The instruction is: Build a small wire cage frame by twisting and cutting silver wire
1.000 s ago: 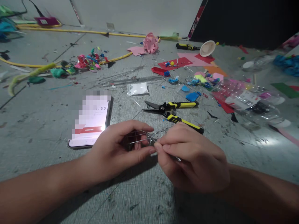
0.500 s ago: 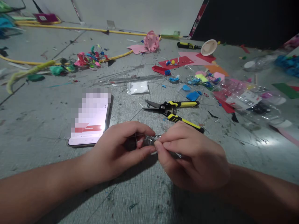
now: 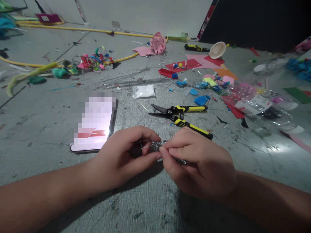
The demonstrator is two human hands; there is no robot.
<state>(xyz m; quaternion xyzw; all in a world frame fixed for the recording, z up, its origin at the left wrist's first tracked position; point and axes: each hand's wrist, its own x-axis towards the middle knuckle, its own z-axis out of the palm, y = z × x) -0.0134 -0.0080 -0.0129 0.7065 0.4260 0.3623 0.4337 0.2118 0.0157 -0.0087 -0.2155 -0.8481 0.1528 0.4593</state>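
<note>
Between my two hands is a small crinkled piece of clear plastic [image 3: 154, 147], glossy and partly covered by fingers. My left hand [image 3: 121, 155] curves around its left side, with thumb and forefinger closed on it. A thin metal wire [image 3: 146, 147] runs through that hand toward the fingertips of my right hand [image 3: 201, 161]. The right thumb and forefinger pinch at the plastic's right end, and a small wire loop [image 3: 184, 162] sticks out beneath them. Just beyond the hands lie opened snips [image 3: 169, 112] with yellow and black handles. A lit phone [image 3: 97, 119] rests left of them.
A small bag of white material [image 3: 144, 91] lies behind the snips, near several thin wires [image 3: 143, 81]. Clear plastic bottles [image 3: 264, 100] and coloured scraps [image 3: 213, 81] spread to the right. A yellow cable [image 3: 92, 30] crosses the back by the wall.
Both hands have shifted very slightly, the right one a little to the left. Their hold on the plastic and wire looks the same.
</note>
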